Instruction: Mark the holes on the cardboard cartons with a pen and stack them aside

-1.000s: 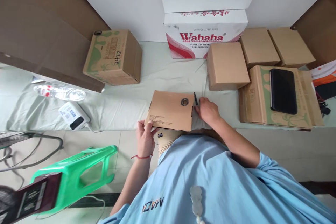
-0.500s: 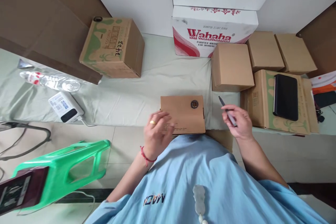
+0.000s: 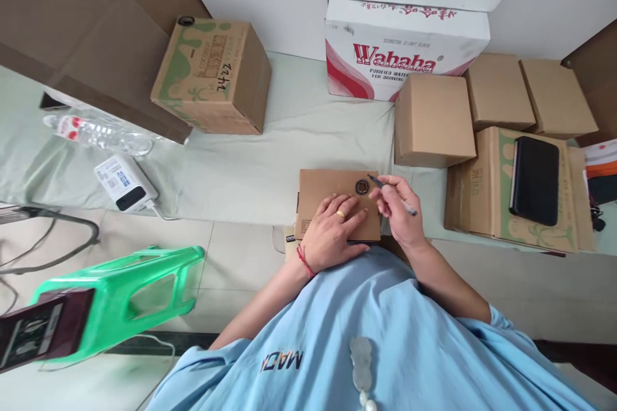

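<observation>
A small brown cardboard box point(image 3: 321, 185) lies at the table's front edge, against my blue shirt. A round dark sticker point(image 3: 362, 187) or printed mark shows on its top near the far right corner. My left hand point(image 3: 335, 228) rests flat on the box top with its fingers spread. Gripped in my right hand point(image 3: 401, 209) is a grey pen point(image 3: 409, 209), its dark tip pointing left just beside the round mark. Whether the tip touches the cardboard I cannot tell.
Several brown boxes point(image 3: 436, 119) stand on the right, one bearing a black notebook-like case point(image 3: 536, 180). Behind is a white Wahaha carton point(image 3: 409, 45). Leftward are a coconut-print box point(image 3: 207, 77), a plastic bottle point(image 3: 99, 135) and a white power bank point(image 3: 125, 183). A green stool point(image 3: 116, 298) stands below.
My left hand has moved right and come down flat onto the box. My right hand has brought the pen leftward from beside the box to over its far right corner.
</observation>
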The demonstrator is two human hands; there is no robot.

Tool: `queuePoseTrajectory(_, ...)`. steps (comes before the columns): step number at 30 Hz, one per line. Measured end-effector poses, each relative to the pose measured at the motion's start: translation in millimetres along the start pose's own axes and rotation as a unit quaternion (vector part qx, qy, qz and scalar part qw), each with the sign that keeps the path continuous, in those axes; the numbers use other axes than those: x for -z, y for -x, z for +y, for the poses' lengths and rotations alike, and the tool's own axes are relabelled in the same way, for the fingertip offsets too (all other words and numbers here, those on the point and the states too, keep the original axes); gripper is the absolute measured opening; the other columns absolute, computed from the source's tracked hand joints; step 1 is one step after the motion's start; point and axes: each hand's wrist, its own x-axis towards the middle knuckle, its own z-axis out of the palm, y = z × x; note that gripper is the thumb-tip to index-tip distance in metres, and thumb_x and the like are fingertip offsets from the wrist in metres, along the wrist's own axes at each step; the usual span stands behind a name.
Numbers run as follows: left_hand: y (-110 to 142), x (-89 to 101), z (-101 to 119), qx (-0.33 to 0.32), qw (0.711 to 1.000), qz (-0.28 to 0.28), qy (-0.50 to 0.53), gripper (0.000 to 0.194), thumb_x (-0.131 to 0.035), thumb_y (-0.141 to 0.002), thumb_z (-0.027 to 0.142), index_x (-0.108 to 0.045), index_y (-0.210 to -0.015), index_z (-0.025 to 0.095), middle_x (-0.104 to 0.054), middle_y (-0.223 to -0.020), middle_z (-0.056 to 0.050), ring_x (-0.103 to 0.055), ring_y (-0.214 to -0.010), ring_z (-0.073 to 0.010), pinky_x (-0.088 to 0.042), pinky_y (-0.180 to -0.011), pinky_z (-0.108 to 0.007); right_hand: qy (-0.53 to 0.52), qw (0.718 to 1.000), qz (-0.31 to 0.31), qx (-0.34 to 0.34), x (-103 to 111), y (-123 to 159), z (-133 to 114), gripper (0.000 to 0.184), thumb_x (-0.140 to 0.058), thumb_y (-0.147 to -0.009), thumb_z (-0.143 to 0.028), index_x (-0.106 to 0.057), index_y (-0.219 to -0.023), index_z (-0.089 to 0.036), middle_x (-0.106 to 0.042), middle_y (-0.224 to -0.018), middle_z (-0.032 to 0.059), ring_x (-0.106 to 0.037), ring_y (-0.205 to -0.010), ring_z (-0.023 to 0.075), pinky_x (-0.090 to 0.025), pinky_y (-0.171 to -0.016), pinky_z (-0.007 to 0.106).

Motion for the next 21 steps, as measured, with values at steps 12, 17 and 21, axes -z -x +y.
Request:
queuePoseTrajectory(12, -2, 0.6, 0, -0.012, 1.0, -0.005, -0.024, 0.064, -0.079, -0.097, 0.053, -0.068, -0.15, 0.018, -0.066, -0.156, -0.019, -0.06, -0.144, -0.0404, -0.043, -0.13, -0.063, 0.243, 0.951, 0.089, 0.169, -24, 2, 21, 0.016, -0.064, -0.101, -0.039, -0.072, -0.099, -0.025, -0.077, -0.08, 0.0005, -0.066, -0.062, 0.0164, -0.058, -0.065, 0.031)
queuePoseTrajectory(17, -3, 3.4, 2, -0.01, 1.0, -0.001, -0.011, 0.065, -0.08, -0.096, 0.049, -0.066, -0.151, 0.017, -0.066, -0.156, -0.02, -0.06, -0.145, -0.04, -0.044, -0.131, -0.062, 0.266, 0.946, 0.084, 0.162, -24, 1, 19, 0.019, -0.063, -0.104, -0.039, -0.074, -0.106, -0.024, -0.082, -0.087, 0.0036, -0.076, -0.071, 0.0192, -0.063, -0.073, 0.033)
queuePoseTrajectory(21, -4, 4.4, 3, -0.013, 1.0, 0.006, -0.019, 0.063, -0.082, -0.095, 0.05, -0.068, -0.147, 0.017, -0.067, -0.155, -0.02, -0.062, -0.143, -0.0396, -0.045, -0.13, -0.06, 0.271, 0.947, 0.073, 0.159, -24, 0, 20, 0.019, -0.064, -0.103, -0.039, -0.075, -0.107, -0.024, -0.084, -0.09, 0.0046, -0.079, -0.076, 0.0202, -0.064, -0.075, 0.034)
